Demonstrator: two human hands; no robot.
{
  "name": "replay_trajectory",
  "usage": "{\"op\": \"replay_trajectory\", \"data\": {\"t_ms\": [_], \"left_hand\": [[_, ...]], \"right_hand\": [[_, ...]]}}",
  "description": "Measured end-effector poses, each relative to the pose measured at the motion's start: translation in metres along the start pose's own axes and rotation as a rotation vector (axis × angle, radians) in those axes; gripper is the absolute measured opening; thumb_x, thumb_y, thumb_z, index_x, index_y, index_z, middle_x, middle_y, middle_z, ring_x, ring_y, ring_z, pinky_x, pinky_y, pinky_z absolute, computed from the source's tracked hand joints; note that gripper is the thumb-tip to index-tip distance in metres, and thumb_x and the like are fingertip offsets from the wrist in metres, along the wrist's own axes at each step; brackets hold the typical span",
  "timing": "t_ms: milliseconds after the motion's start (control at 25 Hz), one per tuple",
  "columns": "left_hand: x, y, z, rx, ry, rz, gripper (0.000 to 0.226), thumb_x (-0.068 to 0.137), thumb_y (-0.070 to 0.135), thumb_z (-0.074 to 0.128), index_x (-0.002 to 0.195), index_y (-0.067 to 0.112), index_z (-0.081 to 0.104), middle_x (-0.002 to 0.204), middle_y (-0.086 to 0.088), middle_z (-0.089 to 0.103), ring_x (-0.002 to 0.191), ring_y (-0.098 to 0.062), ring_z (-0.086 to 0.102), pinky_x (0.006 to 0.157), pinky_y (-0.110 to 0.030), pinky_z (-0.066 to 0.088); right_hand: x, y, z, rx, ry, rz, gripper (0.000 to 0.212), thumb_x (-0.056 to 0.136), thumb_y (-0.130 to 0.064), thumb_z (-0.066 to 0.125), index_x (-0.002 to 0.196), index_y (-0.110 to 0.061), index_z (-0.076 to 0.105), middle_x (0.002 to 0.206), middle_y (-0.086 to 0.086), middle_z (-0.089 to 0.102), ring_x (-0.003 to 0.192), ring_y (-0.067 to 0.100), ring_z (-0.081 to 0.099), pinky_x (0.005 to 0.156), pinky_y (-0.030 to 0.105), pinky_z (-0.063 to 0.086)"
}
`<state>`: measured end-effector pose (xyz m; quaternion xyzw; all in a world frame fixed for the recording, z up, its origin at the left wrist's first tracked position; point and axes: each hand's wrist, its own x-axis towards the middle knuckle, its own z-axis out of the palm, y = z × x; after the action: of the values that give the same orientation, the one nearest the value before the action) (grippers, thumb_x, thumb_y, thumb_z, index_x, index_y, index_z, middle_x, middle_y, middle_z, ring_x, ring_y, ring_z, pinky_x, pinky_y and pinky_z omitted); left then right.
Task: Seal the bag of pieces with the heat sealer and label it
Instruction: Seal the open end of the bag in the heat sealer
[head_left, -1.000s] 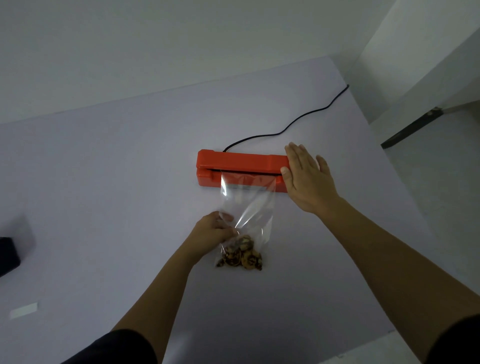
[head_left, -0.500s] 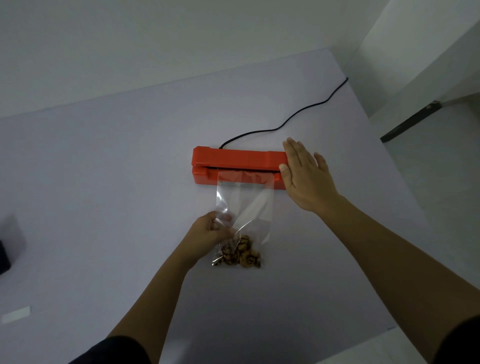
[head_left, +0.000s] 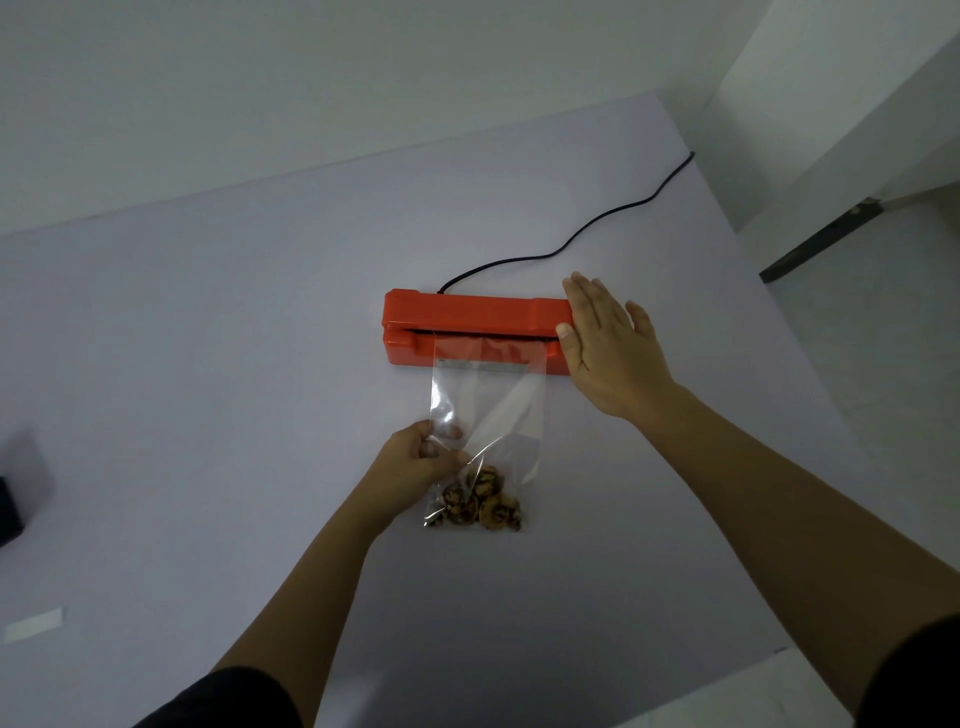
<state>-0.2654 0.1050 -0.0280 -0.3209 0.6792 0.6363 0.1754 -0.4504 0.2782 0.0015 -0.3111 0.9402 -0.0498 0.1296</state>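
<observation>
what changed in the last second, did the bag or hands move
Nothing visibly moved, was taken or let go. The left hand still pinches the bag, whose mouth sits in the sealer slot, and the right hand still lies flat on the sealer's right end.

Orange-red heat sealer (head_left: 475, 314) lies crosswise on table (head_left: 208, 364), black cord (head_left: 597, 228) trailing from rear. Clear bag (head_left: 488, 410) lies before it, far end tucked into sealer's slot. Brown pieces (head_left: 480, 501) bunched at bag's near end.

Left hand (head_left: 415, 457) pinches bag (head_left: 488, 410); right hand (head_left: 608, 348) presses sealer (head_left: 467, 319).
</observation>
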Motion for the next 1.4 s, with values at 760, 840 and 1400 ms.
{"op": "replay_trajectory", "data": {"t_ms": [760, 840, 1400], "left_hand": [[0.000, 0.001, -0.002, 0.029, 0.004, 0.004, 0.025, 0.082, 0.016, 0.070, 0.106, 0.013, 0.062, 0.072, -0.011, 0.065, 0.067, -0.016, 0.067, 0.067, -0.026, 0.051], [0.000, 0.001, -0.001, 0.031, 0.003, 0.005, 0.025, 0.082, 0.016, 0.070, 0.106, 0.013, 0.062, 0.073, -0.013, 0.065, 0.066, -0.015, 0.067, 0.066, -0.024, 0.050], [-0.003, 0.000, 0.001, -0.011, 0.022, 0.008, 0.024, 0.083, 0.008, 0.068, 0.105, 0.008, 0.061, 0.080, -0.008, 0.068, 0.062, -0.008, 0.067, 0.056, -0.011, 0.050]], "right_hand": [[0.000, -0.001, 0.001, 0.029, 0.016, -0.012, 0.055, 0.100, -0.039, 0.014, 0.149, -0.015, 0.007, 0.159, 0.001, 0.008, 0.146, 0.017, 0.005, 0.117, 0.041, 0.004], [0.000, 0.000, 0.003, 0.032, 0.015, -0.011, 0.055, 0.100, -0.038, 0.015, 0.149, -0.015, 0.007, 0.159, 0.001, 0.008, 0.146, 0.017, 0.004, 0.117, 0.041, 0.003], [-0.003, -0.044, -0.107, 0.173, 0.321, -0.248, 0.070, 0.084, -0.051, 0.053, 0.143, -0.023, 0.027, 0.118, 0.001, 0.059, 0.124, 0.020, 0.045, 0.114, 0.050, 0.008]]}}
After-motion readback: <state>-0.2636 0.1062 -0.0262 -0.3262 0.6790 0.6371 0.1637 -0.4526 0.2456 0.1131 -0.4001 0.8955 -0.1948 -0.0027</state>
